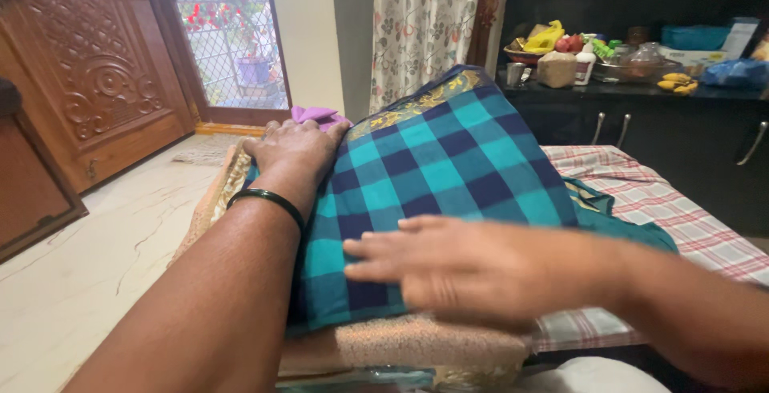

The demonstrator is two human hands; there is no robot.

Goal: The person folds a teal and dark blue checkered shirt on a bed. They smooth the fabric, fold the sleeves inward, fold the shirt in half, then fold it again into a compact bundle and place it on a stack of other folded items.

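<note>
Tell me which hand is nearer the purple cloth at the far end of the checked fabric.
Left. The left hand rests on the checked fabric, fingertips right beside the purple cloth. The right hand lies flat on the fabric's near end, well away from it.

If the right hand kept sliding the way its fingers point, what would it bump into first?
Most likely the left forearm: the right hand lies flat on the checked teal cloth, fingers pointing left toward it.

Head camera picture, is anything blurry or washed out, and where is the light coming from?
Head view: the right hand is smeared by motion blur over the teal and navy checked cloth; the left hand is sharp; daylight enters through the grilled window, slightly overexposed; the dark counter sits in shadow.
</note>
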